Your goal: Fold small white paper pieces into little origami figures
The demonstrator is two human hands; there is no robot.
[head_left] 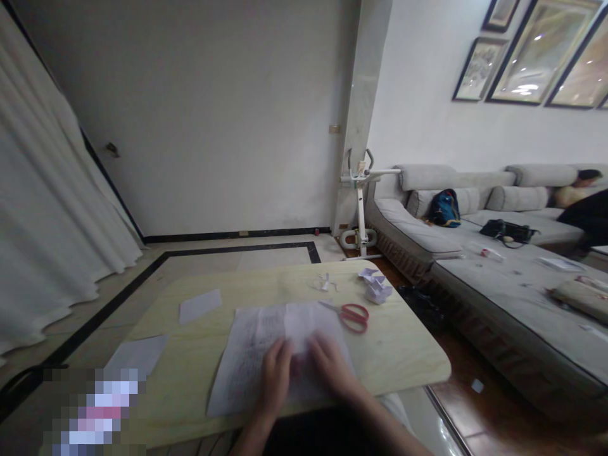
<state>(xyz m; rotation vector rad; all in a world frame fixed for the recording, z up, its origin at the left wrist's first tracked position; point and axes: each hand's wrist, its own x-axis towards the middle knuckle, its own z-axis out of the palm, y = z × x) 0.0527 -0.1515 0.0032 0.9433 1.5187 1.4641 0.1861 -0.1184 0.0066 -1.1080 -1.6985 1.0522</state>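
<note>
A large sheet of paper (247, 354) lies on the pale wooden table, its left part covered in dark writing and its right part mostly blank. My left hand (276, 372) rests on its middle, fingers pointing forward and partly hidden behind the back of the hand. Close beside it, my right hand (329, 362) lies over the blank part with fingers stretched out, somewhat blurred. A small pinkish patch between the hands is too blurred to name. Red-handled scissors (355, 318) lie just past the sheet's right corner, blades toward the paper.
Crumpled paper (377, 286) and thin paper scraps (325, 283) lie at the table's (403, 354) far right. Two smaller paper pieces, one rectangular slip (200, 306) and one larger piece (137, 356), lie at left. A grey sofa (494, 291) stands right, with a person (577, 193) at its far end.
</note>
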